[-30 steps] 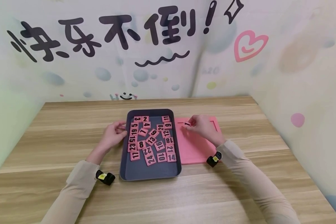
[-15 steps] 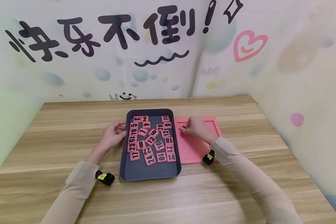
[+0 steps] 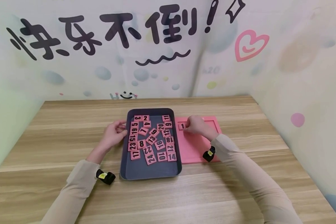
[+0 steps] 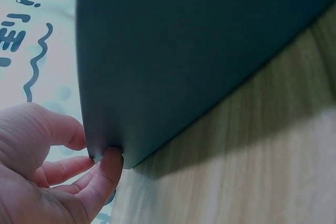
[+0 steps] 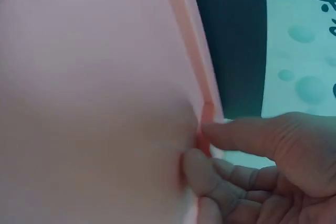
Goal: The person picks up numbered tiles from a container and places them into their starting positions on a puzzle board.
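Observation:
A pink number tile marked 1 sits at the far left corner of a pink tray frame. My right hand is over that corner, thumb and fingers bent at the tile's right edge, pinching it. The right wrist view has the thumb and index finger close together by the frame's raised rim. A dark grey tray stands left of the frame, holding several loose number tiles. My left hand touches its left side; in the left wrist view, fingertips meet the outer wall.
Both trays stand side by side on a wood-grain table. Behind it hangs a printed backdrop with black lettering. A black wrist camera is on the right wrist, another camera on the left.
The tile marked 1 was tilted in my right fingers; it has moved slightly left and down and now sits straight in the frame's corner. My left hand stays at the grey tray.

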`<state>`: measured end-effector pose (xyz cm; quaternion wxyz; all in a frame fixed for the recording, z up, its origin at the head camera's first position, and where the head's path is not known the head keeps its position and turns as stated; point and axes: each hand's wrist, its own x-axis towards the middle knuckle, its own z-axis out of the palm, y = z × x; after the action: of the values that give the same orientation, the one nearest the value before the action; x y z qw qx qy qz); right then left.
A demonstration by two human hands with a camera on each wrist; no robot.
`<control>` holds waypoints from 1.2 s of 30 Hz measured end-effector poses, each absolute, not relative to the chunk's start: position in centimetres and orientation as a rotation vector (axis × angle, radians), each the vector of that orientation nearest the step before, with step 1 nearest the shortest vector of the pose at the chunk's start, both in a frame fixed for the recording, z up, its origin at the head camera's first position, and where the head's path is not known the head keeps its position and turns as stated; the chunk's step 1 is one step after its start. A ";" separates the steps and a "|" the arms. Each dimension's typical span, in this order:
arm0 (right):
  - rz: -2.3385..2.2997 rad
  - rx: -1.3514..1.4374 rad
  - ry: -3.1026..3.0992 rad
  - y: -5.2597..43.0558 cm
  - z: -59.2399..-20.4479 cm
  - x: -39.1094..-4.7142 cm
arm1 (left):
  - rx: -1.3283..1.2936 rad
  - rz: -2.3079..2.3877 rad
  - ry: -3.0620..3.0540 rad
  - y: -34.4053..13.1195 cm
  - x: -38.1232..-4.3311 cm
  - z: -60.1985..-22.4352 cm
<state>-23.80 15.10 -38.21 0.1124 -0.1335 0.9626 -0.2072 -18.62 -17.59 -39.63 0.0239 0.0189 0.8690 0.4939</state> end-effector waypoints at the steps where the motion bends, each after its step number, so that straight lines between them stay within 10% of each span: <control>1: -0.600 -0.403 2.831 15.1 -38.2 -23.9 | 0.062 1.530 2.689 -17.6 -18.6 -39.6; 36: -1.216 -0.537 2.637 6.3 -36.0 -27.3 | 0.080 1.548 2.697 -17.6 -18.7 -39.6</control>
<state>-27.33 6.29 -36.04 0.0941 -0.1809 0.8891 -0.4098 -18.68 -17.58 -39.62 0.0153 0.0256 0.8669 0.4975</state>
